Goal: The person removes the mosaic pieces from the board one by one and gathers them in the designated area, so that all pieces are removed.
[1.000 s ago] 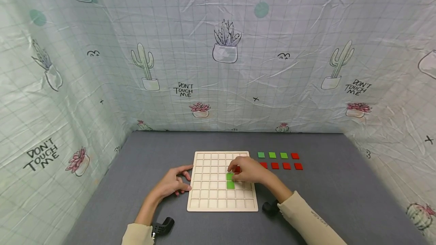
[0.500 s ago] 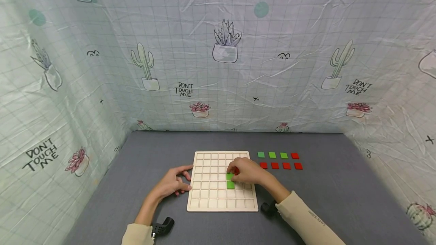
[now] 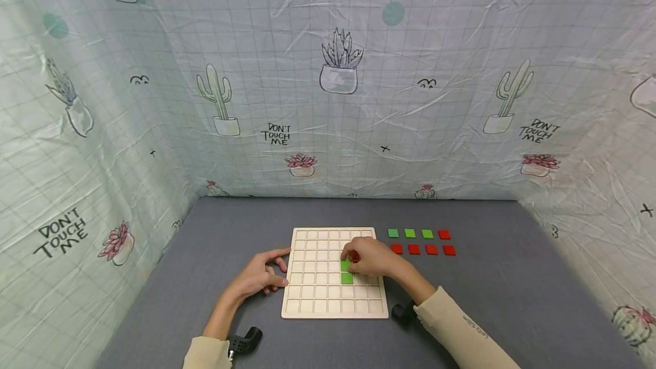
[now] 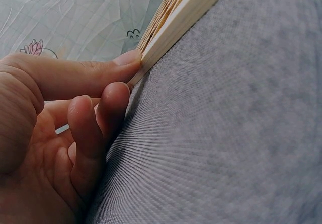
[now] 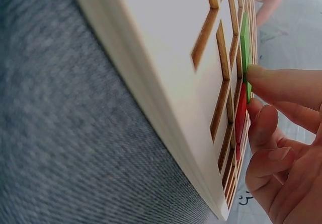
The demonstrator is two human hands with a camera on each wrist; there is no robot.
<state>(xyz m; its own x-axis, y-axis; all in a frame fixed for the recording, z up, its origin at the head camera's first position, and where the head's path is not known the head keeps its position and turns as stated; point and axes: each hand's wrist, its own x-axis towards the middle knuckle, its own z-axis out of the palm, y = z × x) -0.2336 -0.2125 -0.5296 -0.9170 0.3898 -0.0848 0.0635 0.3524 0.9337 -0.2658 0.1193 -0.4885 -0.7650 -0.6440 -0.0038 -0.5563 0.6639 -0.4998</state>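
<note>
A pale wooden grid board [image 3: 312,303] lies on the grey table. My left hand [image 3: 256,275] rests at its left side, the thumb [image 4: 118,69] and index finger spread along the edge and touching it. Over the right half of the board is my right hand [image 3: 374,257], thumb and index finger pinching a green square tile [image 3: 345,266] at its cell. Directly nearer to me, a second green tile [image 3: 347,278] lies in the grid. A red tile [image 5: 241,118] sits beside the green ones, partly covered by the right hand in the head view.
Right of the board, loose tiles lie in two rows: green ones [image 3: 409,233] with a red one [image 3: 444,234] at the end behind, and several red ones [image 3: 431,250] in front. A patterned cloth [image 3: 307,107] hangs around the table's back and sides.
The right hand has shifted very slightly left and toward me, then stayed almost still at the green tile. The left hand, board and loose tiles have not moved.
</note>
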